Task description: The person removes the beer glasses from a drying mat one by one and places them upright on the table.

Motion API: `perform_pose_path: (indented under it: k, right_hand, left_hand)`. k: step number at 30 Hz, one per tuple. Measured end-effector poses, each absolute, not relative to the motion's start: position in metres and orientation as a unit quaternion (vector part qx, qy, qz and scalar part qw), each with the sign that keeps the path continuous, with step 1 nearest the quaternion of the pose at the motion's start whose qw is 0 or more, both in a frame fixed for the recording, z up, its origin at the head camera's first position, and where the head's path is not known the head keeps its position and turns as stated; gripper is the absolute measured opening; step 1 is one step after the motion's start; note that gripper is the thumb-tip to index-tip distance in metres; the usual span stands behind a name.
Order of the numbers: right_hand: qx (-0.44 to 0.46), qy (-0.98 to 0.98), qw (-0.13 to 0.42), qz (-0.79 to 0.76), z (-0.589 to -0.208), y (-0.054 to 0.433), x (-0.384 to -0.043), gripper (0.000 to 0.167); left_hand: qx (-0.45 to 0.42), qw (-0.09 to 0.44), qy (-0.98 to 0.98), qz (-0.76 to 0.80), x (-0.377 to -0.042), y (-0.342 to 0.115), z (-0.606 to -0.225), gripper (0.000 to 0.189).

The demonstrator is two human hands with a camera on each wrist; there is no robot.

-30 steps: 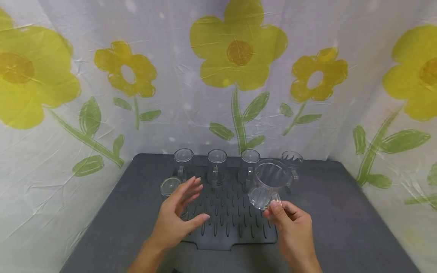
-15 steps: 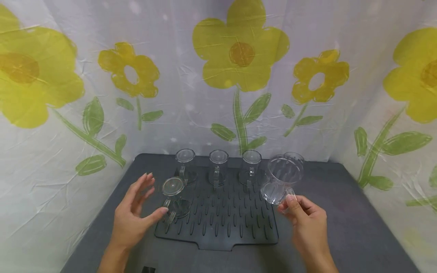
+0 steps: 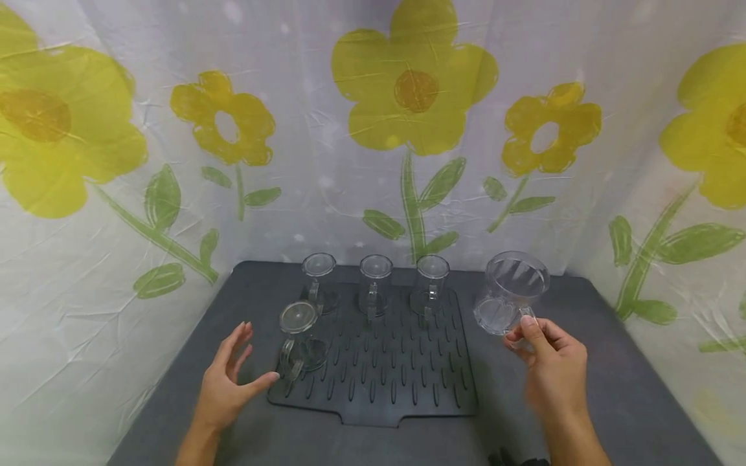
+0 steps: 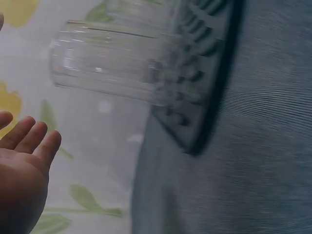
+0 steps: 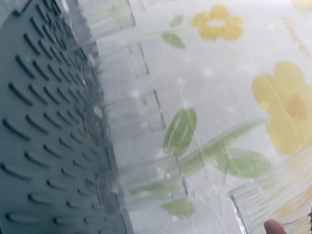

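Observation:
My right hand [image 3: 550, 359] pinches the handle of a clear mug [image 3: 517, 278], held up with its mouth on top, over the table to the right of the mat. In the right wrist view, part of this mug [image 5: 273, 200] shows beside a fingertip [image 5: 275, 226]. My left hand [image 3: 230, 382], fingers spread and holding nothing, hovers left of a clear mug [image 3: 299, 318] that stands bottom up on the front left of a dark ridged drying mat [image 3: 373, 395]. Along the mat's back stand three more upturned mugs, at left [image 3: 318, 265], middle [image 3: 375, 266] and right [image 3: 432, 266].
Under everything is a dark grey table [image 3: 419, 446]. A white curtain [image 3: 315, 168] printed with yellow flowers encloses the back and sides. A small black object [image 3: 519, 458] lies at the bottom edge, near my right forearm.
My right hand has carried its mug rightward, off the mat's area. My left hand has moved left, uncovering the front left mug. The standing mugs on the mat keep their places.

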State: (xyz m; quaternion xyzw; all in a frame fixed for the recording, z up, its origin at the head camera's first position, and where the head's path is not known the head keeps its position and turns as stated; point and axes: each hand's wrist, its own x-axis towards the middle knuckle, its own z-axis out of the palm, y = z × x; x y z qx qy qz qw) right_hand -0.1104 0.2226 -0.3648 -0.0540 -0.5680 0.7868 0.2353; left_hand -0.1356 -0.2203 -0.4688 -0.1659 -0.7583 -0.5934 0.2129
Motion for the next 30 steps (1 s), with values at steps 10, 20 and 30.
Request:
perform_pose_path:
  k: [10, 20, 30]
  right_hand:
    - [-0.074, -0.575, 0.253, 0.775, -0.364, 0.248, -0.122, 0.031]
    - [-0.064, -0.538, 0.257, 0.800, -0.364, 0.281, -0.136, 0.030]
    - [-0.045, -0.527, 0.240, 0.814, -0.376, 0.316, -0.157, 0.028]
  left_hand:
    - [-0.063, 0.093, -0.807, -0.580, -0.145, -0.225, -0.507, 0.101]
    - [-0.031, 0.015, -0.830, -0.557, -0.150, -0.221, -0.532, 0.102]
    - [-0.035, 0.003, -0.877, -0.478, -0.149, -0.217, -0.538, 0.098]
